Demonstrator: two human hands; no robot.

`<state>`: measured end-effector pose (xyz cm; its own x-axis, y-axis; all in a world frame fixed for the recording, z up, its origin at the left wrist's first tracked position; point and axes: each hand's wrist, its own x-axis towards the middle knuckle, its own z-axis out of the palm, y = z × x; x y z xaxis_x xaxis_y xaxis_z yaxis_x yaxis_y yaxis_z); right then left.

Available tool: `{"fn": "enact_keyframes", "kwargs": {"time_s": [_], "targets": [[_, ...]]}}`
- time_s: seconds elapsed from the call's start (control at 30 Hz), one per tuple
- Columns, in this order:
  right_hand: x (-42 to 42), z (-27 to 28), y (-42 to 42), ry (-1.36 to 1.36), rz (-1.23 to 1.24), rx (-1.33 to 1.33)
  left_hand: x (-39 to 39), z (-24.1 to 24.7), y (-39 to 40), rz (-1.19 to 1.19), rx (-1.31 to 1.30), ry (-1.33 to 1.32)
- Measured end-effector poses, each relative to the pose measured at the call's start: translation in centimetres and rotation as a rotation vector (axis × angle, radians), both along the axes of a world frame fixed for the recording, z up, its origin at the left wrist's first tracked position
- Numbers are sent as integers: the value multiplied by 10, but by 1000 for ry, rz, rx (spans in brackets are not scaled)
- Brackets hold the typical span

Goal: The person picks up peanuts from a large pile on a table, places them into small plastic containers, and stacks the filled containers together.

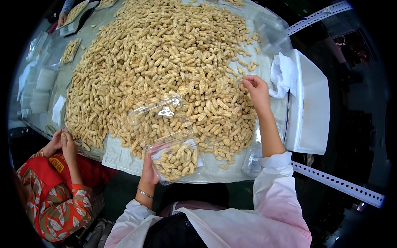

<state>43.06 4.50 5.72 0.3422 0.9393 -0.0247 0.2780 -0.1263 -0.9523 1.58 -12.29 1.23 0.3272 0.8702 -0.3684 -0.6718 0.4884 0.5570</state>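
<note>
My left hand (150, 171) grips the left side of a clear plastic clamshell box (200, 170) at the table's near edge. Unshelled peanuts (176, 162) fill the box's base, with a bit of white lining showing beside them. Its transparent lid (161, 119) stands open and leans over a large heap of peanuts (173, 55). At the heap's right side is my right hand (256, 90), thumb and forefinger drawn together by some peanuts. Whether a peanut sits between those fingertips cannot be made out.
A white bin (313, 105) and a crumpled white cloth (283, 73) are at right. Stacked clear boxes (252, 161) lie beside my right forearm. Another person's hands (63, 142) are at left, near plastic trays (43, 80). A further person's hand (62, 19) is by a scale (69, 29).
</note>
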Motion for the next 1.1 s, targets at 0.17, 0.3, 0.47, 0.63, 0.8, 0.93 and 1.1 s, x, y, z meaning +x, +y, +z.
{"fn": "enact_keyframes", "kwargs": {"time_s": [0.17, 0.3, 0.47, 0.63, 0.8, 0.93, 1.1], "targets": [[0, -29, 5, -449, 148, -123, -2, -3, 0, -22, 2, 33], [-10, -30, 2, -819, 275, -115, -3, -3, -1, -22, 17, 21], [-24, -18, -1, -962, 270, -195, -3, -1, 0, -15, 9, 5], [14, -44, -6, -715, 244, -151, -1, 1, 3, -30, -5, 28], [11, -15, -16, -29, 217, -253, -4, -5, -2, -10, -2, 13], [5, -3, -37, 479, 234, -158, -3, -2, 2, -29, 8, 25], [-9, 19, -48, 873, 262, -157, -3, -2, 1, -27, 32, 7]]}}
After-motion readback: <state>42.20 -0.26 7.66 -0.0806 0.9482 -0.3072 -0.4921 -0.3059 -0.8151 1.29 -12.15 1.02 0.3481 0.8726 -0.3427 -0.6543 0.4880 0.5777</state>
